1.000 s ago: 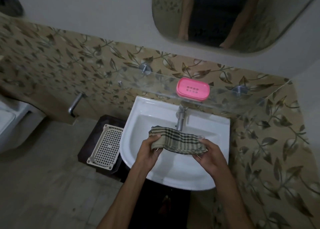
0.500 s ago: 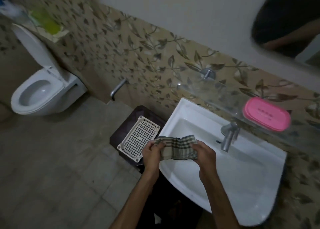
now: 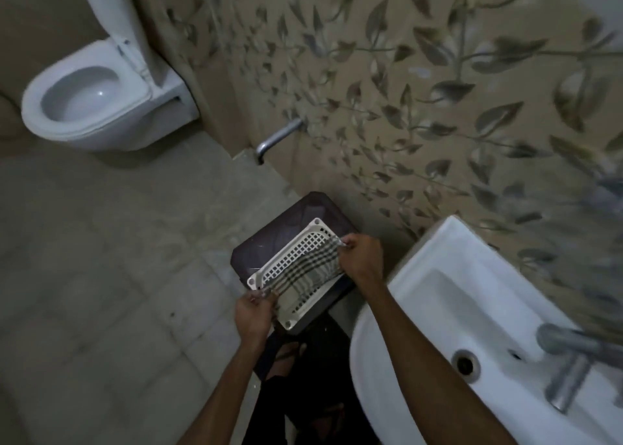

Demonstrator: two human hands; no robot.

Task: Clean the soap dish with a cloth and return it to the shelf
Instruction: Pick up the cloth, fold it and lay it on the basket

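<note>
Cloth [image 3: 305, 269], one piece, checked, was held stretched between two hands above one white perforated tray [image 3: 292, 262]. One end was pinched by the left hand [image 3: 253, 313], fingers curled on the fabric; the other end was pinched by the right hand [image 3: 360, 259], fingers likewise closed on it. Tray was seen resting on one dark stool [image 3: 290, 222]. Soap dish was not in view. One white basin [image 3: 472, 310] with one metal tap [image 3: 569, 363] was recorded at right, one toilet [image 3: 91, 97] at upper left, one wall spout [image 3: 276, 138] between.
</note>
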